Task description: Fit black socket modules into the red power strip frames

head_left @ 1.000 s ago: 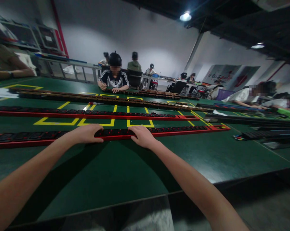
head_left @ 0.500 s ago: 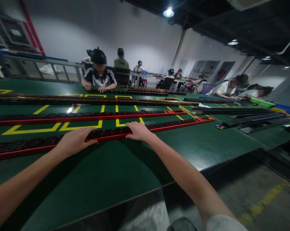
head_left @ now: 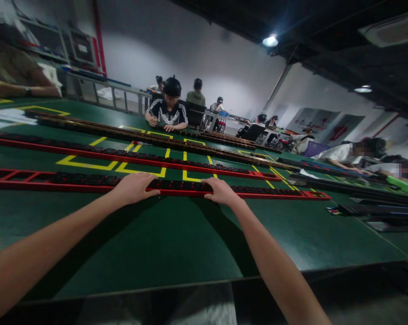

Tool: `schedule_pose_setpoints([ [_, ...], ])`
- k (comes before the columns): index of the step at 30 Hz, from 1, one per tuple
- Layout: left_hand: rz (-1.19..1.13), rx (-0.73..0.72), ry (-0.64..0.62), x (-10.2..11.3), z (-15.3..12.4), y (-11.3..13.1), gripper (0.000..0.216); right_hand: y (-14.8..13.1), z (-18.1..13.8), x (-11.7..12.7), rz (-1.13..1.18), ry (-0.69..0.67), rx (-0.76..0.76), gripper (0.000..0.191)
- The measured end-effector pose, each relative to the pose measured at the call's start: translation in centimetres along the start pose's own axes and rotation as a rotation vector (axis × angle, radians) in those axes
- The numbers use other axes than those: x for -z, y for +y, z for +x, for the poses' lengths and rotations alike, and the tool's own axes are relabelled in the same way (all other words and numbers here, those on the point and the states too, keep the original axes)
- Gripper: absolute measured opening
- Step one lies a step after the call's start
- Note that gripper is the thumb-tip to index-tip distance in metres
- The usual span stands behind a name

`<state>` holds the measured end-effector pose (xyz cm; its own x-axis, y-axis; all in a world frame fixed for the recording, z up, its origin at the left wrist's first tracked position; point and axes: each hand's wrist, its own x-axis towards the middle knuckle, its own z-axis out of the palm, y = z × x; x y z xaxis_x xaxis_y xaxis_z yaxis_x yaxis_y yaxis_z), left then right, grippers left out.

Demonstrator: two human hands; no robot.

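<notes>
A long, narrow red frame (head_left: 182,192) filled with black pieces lies across the green table (head_left: 163,243) in front of me. My left hand (head_left: 134,188) is closed over it left of the middle, thumb on the near side and fingers over the top. Further right, my right hand (head_left: 220,190) grips the same frame in a similar way. Between the hands, a short stretch of black pieces with small red spots shows. Toward its left end the frame has bare red openings. Beyond it lies a second red frame (head_left: 143,159), also carrying black pieces, which neither hand touches.
Long brown strips (head_left: 132,135) lie behind the red frames. Black strips (head_left: 376,210) rest to the right. Yellow tape outlines (head_left: 85,165) mark the tabletop. A co-worker (head_left: 168,108) sits across the table, another person (head_left: 17,72) at the left, and others at the right.
My view has turned left and tilted, so the scene sits further right. The frame's left openings and a person at the left now show. Both hands keep their hold on the frame.
</notes>
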<state>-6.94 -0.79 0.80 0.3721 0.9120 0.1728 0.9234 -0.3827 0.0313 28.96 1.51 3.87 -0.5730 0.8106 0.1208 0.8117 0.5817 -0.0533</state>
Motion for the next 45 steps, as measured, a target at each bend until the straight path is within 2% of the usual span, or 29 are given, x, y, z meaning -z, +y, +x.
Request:
schedule_pose_setpoints([
  [6,-0.065,-0.011,0.003,0.2,0.1,0.0,0.065,-4.2,1.1,-2.4,0.053,0.106,0.125,0.048],
  [9,-0.074,-0.027,0.003,0.1,0.1,-0.3,0.064,-5.1,1.3,-2.8,0.079,0.124,0.139,0.047],
  [13,-0.081,-0.024,0.02,0.0,0.1,-0.5,0.062,-4.7,1.2,-2.5,0.128,0.112,0.154,0.046],
  [20,-0.053,-0.022,-0.012,-0.1,0.1,-0.5,0.067,-4.4,1.2,-3.0,0.176,0.198,0.017,0.047],
  [27,-0.06,-0.021,-0.01,0.0,0.1,-0.6,0.068,-4.2,1.2,-2.5,0.173,0.19,0.114,0.01],
  [30,-0.064,-0.019,-0.01,-0.1,0.1,-0.6,0.068,-4.0,1.2,-2.6,0.187,0.189,0.107,0.011],
  [36,-0.09,-0.018,0.011,-0.3,0.1,-0.8,0.066,-3.9,1.3,-3.1,0.209,0.203,0.042,0.038],
  [41,-0.056,-0.025,-0.013,-0.2,0.1,-0.8,0.065,-4.0,1.3,-2.7,0.185,0.183,0.122,0.016],
  [45,-0.062,-0.068,0.006,0.1,0.0,-0.6,0.063,-4.0,1.2,-2.5,0.204,0.185,0.132,0.015],
])
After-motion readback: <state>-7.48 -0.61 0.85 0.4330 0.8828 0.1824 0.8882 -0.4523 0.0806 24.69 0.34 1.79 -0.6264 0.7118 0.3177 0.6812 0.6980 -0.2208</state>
